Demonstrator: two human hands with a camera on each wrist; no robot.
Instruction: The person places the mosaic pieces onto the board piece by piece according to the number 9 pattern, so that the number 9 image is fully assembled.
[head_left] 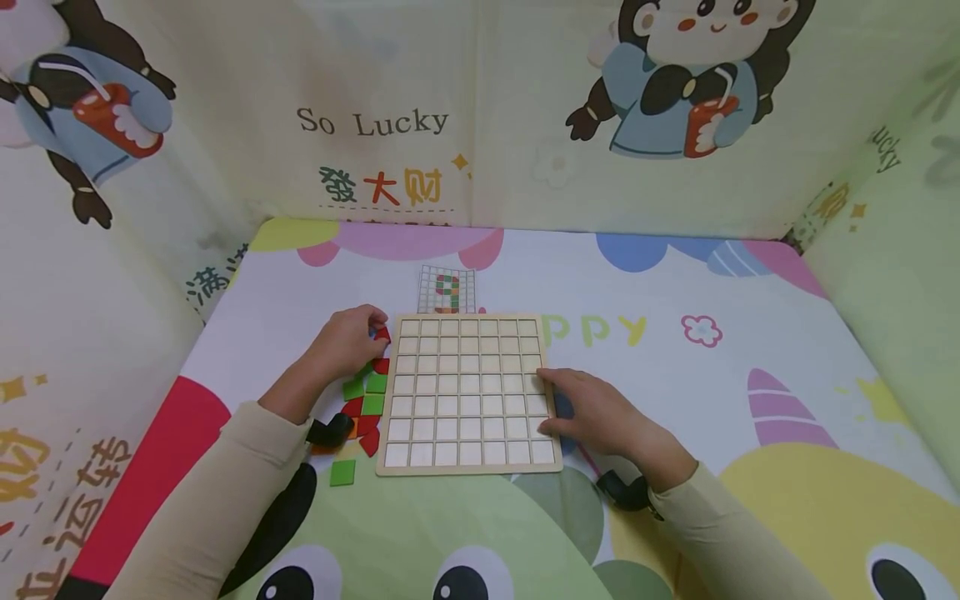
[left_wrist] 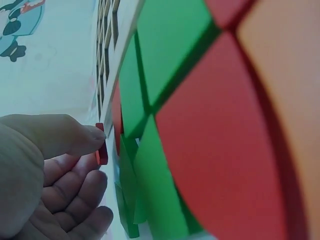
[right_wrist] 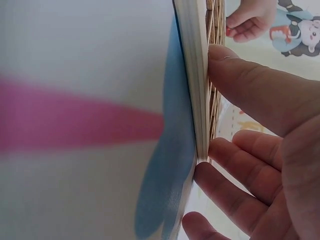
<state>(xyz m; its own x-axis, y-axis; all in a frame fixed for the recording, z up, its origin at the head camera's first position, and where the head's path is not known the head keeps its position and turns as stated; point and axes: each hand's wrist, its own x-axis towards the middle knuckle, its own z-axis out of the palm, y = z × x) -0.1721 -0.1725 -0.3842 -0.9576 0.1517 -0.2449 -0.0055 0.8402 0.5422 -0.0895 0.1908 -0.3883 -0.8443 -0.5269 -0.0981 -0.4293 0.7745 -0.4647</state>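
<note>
A wooden grid board with square cells lies flat on the table, its cells holding no pieces. Beside its upper left edge my left hand pinches a small red tile between thumb and fingers, just off the pile. My right hand rests on the board's right edge, thumb and fingertips touching the wooden rim, fingers loosely bent. Green tiles, red tiles and a few orange ones lie along the board's left side, some overlapping.
A printed pattern card with coloured squares lies behind the board. One green tile sits apart near the board's lower left corner. A patterned cloth covers the table, and printed curtains stand around the back and sides.
</note>
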